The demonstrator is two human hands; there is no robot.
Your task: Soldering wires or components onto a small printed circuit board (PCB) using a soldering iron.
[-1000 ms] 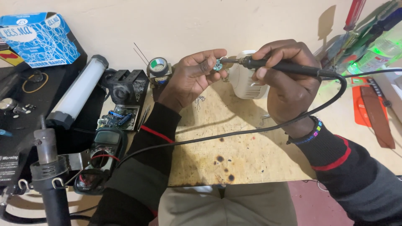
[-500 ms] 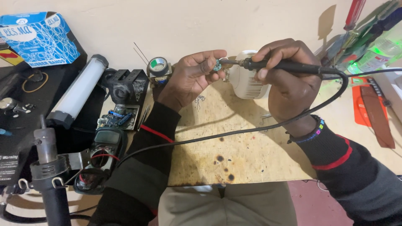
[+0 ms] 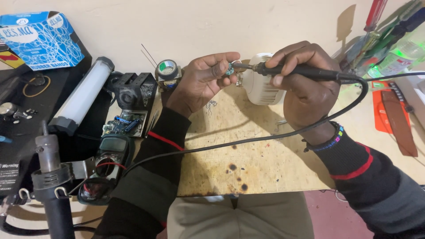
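My left hand (image 3: 201, 82) pinches a small round green circuit board (image 3: 229, 69) between thumb and fingertips, above the back of a scorched wooden board (image 3: 248, 155). My right hand (image 3: 305, 84) grips a black soldering iron (image 3: 301, 71) like a pen, its metal tip touching the small circuit board. The iron's black cable (image 3: 265, 139) loops from my right hand across the wooden board toward the lower left. A white ribbed lamp housing (image 3: 261, 86) lies just behind both hands, partly hidden by them.
A solder spool (image 3: 167, 70) and a black stand (image 3: 133, 90) sit left of my left hand. Further left lie a white tube lamp (image 3: 82, 95), a loose circuit board (image 3: 124, 124), a multimeter (image 3: 106, 166), a hot-air gun (image 3: 51, 177) and a blue box (image 3: 42, 40). Screwdrivers and an orange knife sheath (image 3: 389, 110) are at right.
The soldering iron tip has stayed on the small circuit board; both hands have barely shifted.
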